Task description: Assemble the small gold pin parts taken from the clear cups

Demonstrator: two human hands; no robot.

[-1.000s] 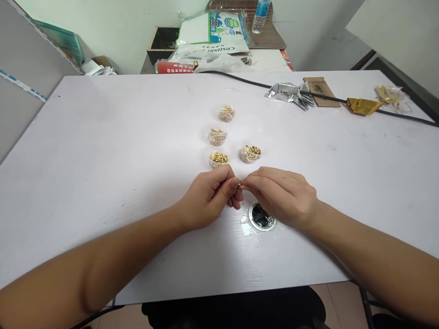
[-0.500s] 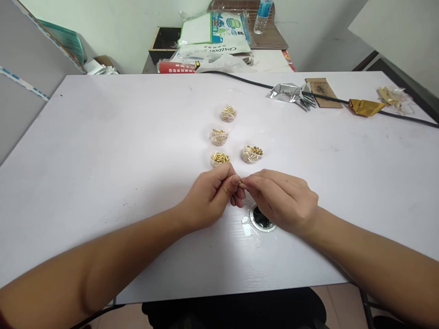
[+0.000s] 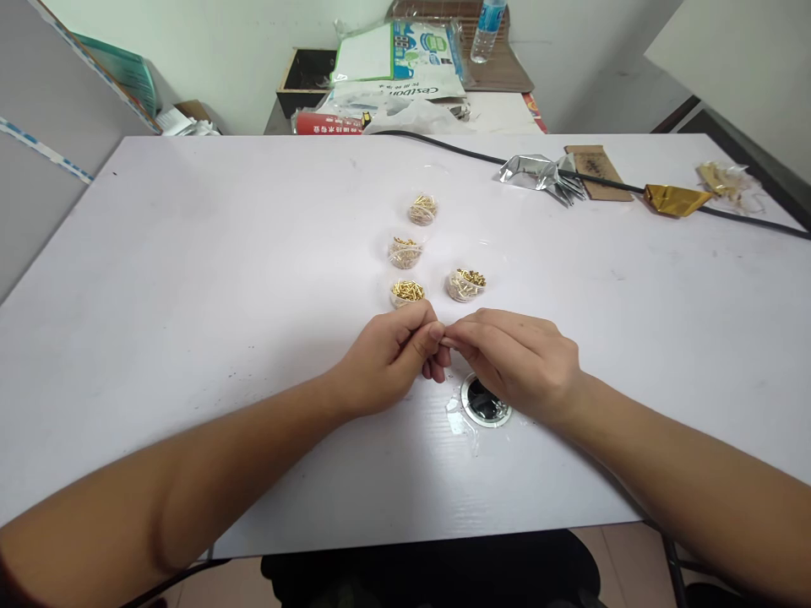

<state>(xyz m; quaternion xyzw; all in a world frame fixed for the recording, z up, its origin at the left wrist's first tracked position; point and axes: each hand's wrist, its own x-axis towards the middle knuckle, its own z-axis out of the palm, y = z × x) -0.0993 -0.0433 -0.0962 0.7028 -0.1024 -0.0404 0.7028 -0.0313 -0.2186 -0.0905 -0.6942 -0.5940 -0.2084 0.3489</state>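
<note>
Closer now, your bare left hand (image 3: 386, 361) and right hand (image 3: 516, 367) pinch fingertip to fingertip, any held piece hidden; stay steady.

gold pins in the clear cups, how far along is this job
Done: nothing clearly, since all four clear cups still hold gold pins. In hand: the left hand and right hand meet at the fingertips, whatever they pinch too small to tell. Left: those filled cups.
</note>
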